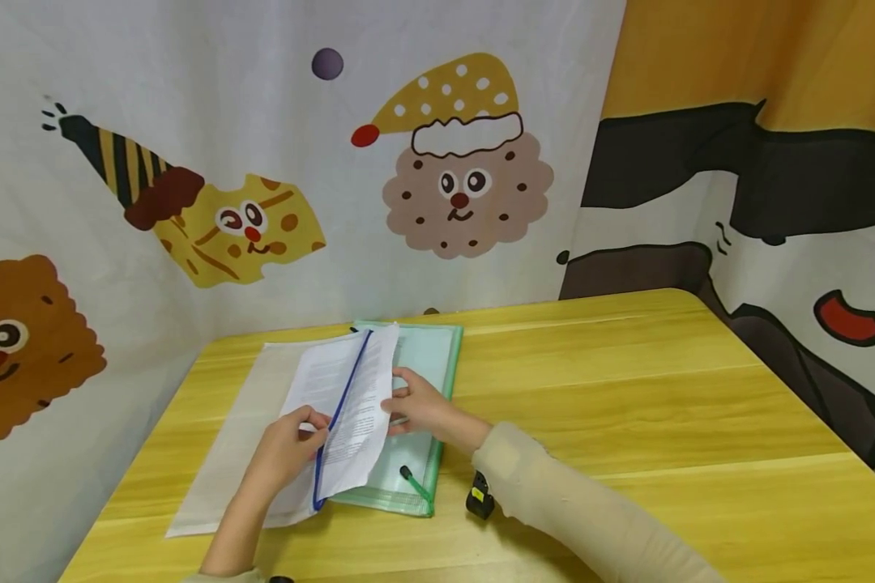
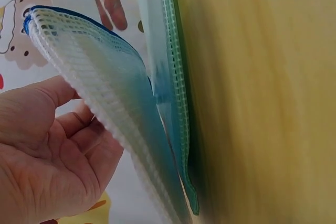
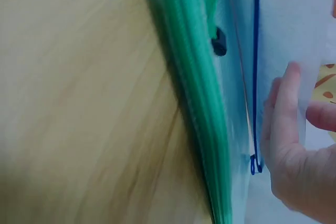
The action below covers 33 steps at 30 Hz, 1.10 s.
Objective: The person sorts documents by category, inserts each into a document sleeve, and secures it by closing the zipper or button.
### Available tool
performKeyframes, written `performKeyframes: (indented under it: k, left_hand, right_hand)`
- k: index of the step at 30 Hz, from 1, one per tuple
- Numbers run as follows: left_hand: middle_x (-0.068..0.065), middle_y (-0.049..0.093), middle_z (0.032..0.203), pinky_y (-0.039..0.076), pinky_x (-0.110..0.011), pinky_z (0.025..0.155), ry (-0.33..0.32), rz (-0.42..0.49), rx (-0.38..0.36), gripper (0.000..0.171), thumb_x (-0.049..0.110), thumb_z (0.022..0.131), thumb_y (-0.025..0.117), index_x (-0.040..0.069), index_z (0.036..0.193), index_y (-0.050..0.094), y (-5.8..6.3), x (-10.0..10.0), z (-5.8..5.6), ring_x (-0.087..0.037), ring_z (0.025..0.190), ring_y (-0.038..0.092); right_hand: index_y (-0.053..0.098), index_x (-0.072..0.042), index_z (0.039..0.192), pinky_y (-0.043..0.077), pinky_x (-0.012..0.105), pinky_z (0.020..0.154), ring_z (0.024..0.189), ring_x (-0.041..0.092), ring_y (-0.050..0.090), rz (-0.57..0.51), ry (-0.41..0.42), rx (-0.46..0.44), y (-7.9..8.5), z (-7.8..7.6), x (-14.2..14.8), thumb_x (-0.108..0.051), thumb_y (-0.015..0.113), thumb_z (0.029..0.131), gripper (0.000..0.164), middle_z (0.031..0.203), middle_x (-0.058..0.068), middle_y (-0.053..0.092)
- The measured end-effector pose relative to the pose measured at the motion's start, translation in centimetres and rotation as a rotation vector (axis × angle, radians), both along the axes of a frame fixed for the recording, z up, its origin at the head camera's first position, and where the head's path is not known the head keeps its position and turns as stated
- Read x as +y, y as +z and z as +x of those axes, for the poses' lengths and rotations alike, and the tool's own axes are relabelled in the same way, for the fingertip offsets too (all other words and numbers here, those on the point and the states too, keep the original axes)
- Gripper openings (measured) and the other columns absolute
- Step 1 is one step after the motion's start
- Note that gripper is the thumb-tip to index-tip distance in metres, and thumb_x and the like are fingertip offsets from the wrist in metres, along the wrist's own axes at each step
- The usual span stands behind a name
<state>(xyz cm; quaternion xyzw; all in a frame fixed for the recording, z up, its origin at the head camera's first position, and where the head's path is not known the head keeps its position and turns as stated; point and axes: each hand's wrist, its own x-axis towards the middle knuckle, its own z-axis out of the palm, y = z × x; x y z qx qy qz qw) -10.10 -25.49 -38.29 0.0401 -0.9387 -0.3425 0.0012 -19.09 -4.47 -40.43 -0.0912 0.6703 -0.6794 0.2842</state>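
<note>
A white mesh zip pouch (image 1: 244,437) with a blue zipper lies partly over a green-edged zip folder (image 1: 408,478). Printed paper sheets (image 1: 357,429) stick out past the blue zipper, while more print shows through the pouch. At the zipper edge, my left hand (image 1: 283,449) holds the pouch with thumb and fingers; the left wrist view shows its mesh side (image 2: 105,87) lifted at a slant. My right hand (image 1: 426,409) pinches the right edge of the sheets, thumb on one face and fingers (image 3: 286,114) behind the other.
Beneath everything is a yellow wood-grain table (image 1: 627,405). A green pull with a black end (image 1: 406,471) lies on the folder. Close to the right sleeve is a small black device (image 1: 480,495) with a yellow label. A cartoon-printed curtain (image 1: 262,121) hangs behind the table.
</note>
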Motion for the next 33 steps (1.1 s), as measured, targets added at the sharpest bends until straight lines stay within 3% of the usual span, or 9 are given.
performKeyframes:
  k: [4,8,17,24,33]
  left_hand:
    - [-0.016,0.072,0.118,0.053,-0.026,0.068,0.004,0.003,-0.005,0.004,0.008,0.092,0.06,0.007,0.089,0.062,0.1,-0.2,0.0,-0.023,0.092,0.072]
    - [-0.016,0.071,0.119,0.052,-0.026,0.068,0.008,-0.001,-0.01,0.004,0.008,0.092,0.06,0.007,0.089,0.063,0.3,-0.4,0.1,-0.023,0.092,0.072]
    - [-0.017,0.071,0.118,0.053,-0.025,0.066,0.006,0.01,-0.013,0.004,0.007,0.092,0.06,0.006,0.089,0.062,0.2,-0.4,0.2,-0.022,0.09,0.071]
    - [-0.017,0.071,0.117,0.052,-0.024,0.067,0.005,0.012,0.002,0.004,0.006,0.092,0.06,0.007,0.088,0.062,0.2,-0.1,0.3,-0.022,0.091,0.071]
    - [-0.014,0.073,0.116,0.052,-0.021,0.066,0.009,0.029,0.018,0.005,0.007,0.092,0.061,0.007,0.087,0.062,0.4,0.4,0.3,-0.02,0.09,0.072]
  right_hand:
    - [0.026,-0.01,0.156,0.063,0.038,0.072,0.082,0.022,0.07,0.001,-0.075,0.061,-0.1,-0.2,0.4,0.001,0.063,0.094,0.073,0.127,0.024,0.06]
    - [0.026,-0.002,0.155,0.063,0.037,0.072,0.087,0.026,0.072,0.002,-0.099,0.108,-0.1,-0.5,0.8,0.004,0.064,0.091,0.075,0.127,0.025,0.058]
    - [0.04,0.004,0.148,0.063,0.033,0.074,0.085,0.024,0.07,0.017,-0.084,0.092,0.1,-0.2,0.3,0.01,0.064,0.089,0.064,0.129,0.026,0.056]
    - [0.04,0.003,0.148,0.062,0.035,0.076,0.092,0.03,0.07,0.001,-0.067,0.077,0.2,0.0,-0.4,0.011,0.063,0.089,0.064,0.133,0.027,0.054]
    - [0.041,0.002,0.148,0.062,0.032,0.075,0.086,0.027,0.072,0.01,-0.061,0.059,0.2,-0.1,-1.7,0.011,0.064,0.088,0.065,0.133,0.025,0.055]
